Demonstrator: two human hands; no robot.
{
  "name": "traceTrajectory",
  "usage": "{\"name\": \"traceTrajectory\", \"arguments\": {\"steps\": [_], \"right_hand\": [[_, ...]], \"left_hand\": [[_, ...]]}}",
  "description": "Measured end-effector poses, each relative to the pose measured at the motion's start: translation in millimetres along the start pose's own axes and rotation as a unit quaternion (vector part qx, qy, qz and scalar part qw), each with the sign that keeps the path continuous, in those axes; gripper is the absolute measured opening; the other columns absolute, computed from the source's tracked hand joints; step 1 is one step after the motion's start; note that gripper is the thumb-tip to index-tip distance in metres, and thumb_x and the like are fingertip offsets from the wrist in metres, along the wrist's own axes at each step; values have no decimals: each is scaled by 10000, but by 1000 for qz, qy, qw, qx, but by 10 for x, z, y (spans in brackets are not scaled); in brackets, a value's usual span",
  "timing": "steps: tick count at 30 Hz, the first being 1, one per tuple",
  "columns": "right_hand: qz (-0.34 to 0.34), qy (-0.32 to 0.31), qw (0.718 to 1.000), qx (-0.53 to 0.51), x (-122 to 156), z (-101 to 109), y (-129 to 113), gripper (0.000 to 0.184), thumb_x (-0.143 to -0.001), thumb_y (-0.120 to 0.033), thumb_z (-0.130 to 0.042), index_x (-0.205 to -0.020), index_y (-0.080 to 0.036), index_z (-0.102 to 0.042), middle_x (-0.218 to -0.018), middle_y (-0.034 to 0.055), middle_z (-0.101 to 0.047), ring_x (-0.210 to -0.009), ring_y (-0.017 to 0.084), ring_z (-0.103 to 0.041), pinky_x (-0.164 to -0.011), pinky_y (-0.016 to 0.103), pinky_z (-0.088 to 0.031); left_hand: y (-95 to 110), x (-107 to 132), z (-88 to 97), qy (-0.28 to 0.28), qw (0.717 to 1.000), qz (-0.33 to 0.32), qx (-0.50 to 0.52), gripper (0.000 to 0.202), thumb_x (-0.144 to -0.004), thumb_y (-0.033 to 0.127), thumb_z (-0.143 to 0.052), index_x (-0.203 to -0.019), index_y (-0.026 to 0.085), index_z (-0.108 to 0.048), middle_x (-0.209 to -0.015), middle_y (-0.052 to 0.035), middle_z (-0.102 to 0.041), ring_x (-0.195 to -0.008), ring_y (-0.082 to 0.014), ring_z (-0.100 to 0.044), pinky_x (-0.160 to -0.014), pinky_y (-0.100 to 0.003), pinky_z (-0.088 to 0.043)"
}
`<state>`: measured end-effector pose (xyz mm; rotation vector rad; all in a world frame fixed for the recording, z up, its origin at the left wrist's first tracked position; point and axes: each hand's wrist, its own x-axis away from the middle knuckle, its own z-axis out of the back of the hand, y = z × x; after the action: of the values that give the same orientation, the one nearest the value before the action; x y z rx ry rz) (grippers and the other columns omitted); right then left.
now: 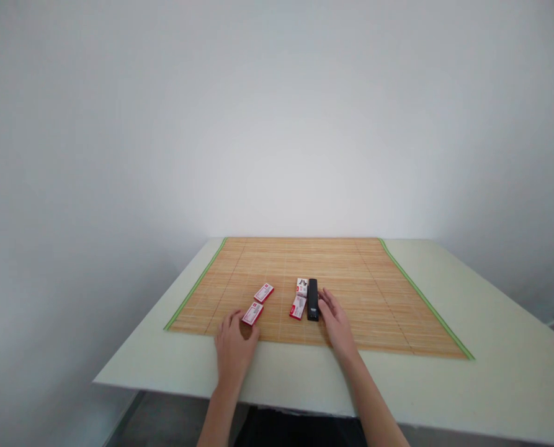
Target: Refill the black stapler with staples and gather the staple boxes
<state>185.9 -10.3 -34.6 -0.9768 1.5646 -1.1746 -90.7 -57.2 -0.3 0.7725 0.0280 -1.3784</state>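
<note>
Bracketing red-white box [252, 313], left hand [234, 341] spread; right hand [337, 326] loosely parted beside black bar [312, 300], contact unclear.

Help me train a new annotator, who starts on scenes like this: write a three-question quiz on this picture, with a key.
1. How many red-and-white boxes lie on the bamboo mat?

2. True or false: the black bar lies to the left of all the boxes.

3. Which of these is nearest to the person's right grip?
A) the leftmost box
B) the black bar
C) the mat's right green edge

Key:
1. Four.
2. False; it lies to the right of them all.
3. B.
</note>
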Motion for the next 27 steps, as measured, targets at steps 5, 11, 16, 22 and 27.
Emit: {"name": "traceTrajectory", "arguments": {"steps": [5, 11, 16, 22, 27], "right_hand": [[-1, 0, 999, 43, 43, -80, -58, 753, -851, -532, -697, -1495, -212, -473, -1515, 134, -525, -1376, 279, -528, -1161, 475, -432], [71, 35, 980, 184, 109, -172, -144, 748, -795, -478, -727, -1446, -184, -506, -1423, 147, -585, -1289, 303, -584, -1119, 481, -467], [92, 44, 965, 243, 127, -170, -188, 648, -829, -439, -679, -1409, -196, -526, -1353, 138, -619, -1258, 296, -589, -1108, 469, -461], [67, 58, 966, 244, 137, -158, -169, 673, -821, -430, -665, -1429, -191, -503, -1403, 145, -592, -1288, 312, -567, -1123, 487, -434], [66, 78, 968, 230, 168, -151, -233, 640, -840, -399, -634, -1425, -180, -493, -1333, 144, -641, -1220, 310, -610, -1083, 466, -458]], "left_hand": [[460, 122, -40, -13, 997, -71, 24, 485, -933, 309, -570, -1409, 252, -497, -1433, -96, -528, -1335, -307, -468, -1119, -509, -387], [1025, 2, -420, -139, 970, -179, 84, 455, -966, 321, -534, -1417, 264, -513, -1404, -88, -568, -1294, -277, -504, -1097, -458, -407], [957, 7, -465, -164, 970, -163, 77, 441, -919, 231, -539, -1357, 264, -569, -1266, -85, -623, -1194, -275, -542, -1044, -442, -424], [988, -32, -438, -166, 963, -187, 101, 379, -974, 331, -505, -1343, 293, -584, -1313, -67, -607, -1216, -258, -528, -1069, -420, -397], [1168, -380, -674, -168, 967, -176, 68, 391, -1024, 301, -408, -1368, 250, -587, -1231, -99, -647, -1169, -246, -562, -1023, -387, -417]]}}
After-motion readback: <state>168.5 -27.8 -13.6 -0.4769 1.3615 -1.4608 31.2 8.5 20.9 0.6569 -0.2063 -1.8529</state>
